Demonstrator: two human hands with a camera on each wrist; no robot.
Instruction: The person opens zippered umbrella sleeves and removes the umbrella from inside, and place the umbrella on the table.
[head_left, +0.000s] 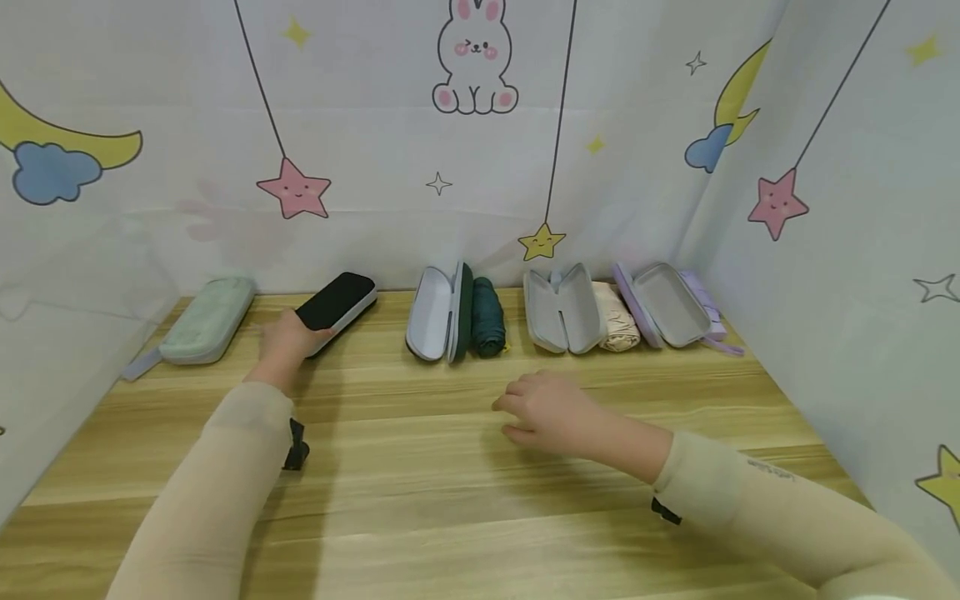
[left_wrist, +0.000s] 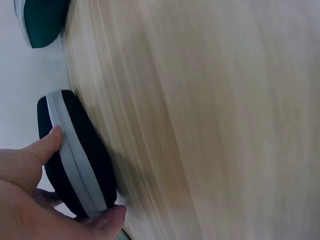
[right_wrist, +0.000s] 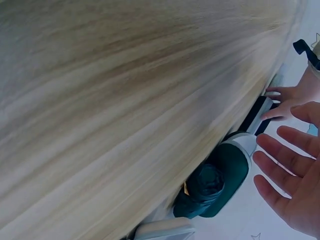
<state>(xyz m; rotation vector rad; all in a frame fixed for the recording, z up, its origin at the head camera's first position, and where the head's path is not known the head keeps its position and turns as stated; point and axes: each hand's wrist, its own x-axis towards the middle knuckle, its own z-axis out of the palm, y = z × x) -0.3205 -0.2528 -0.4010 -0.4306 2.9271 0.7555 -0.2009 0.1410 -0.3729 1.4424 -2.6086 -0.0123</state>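
My left hand point(head_left: 288, 343) grips the near end of a closed black zip case point(head_left: 337, 302) with a grey band round its side. In the left wrist view the thumb presses on the band of the case point(left_wrist: 75, 150) and the fingers lie round its lower end. My right hand point(head_left: 553, 414) is over the middle of the table, fingers spread and slightly bent, holding nothing. In front of it stand an open dark green case point(head_left: 430, 315) and a rolled dark green umbrella point(head_left: 488, 318).
A closed mint case point(head_left: 210, 321) with a strap lies at the far left. Right of centre stand an open grey case point(head_left: 546, 312), a beige rolled umbrella point(head_left: 618, 321), an open lavender case point(head_left: 670, 304) and a folded purple item point(head_left: 702, 300). A printed curtain point(head_left: 360, 108) hangs behind.
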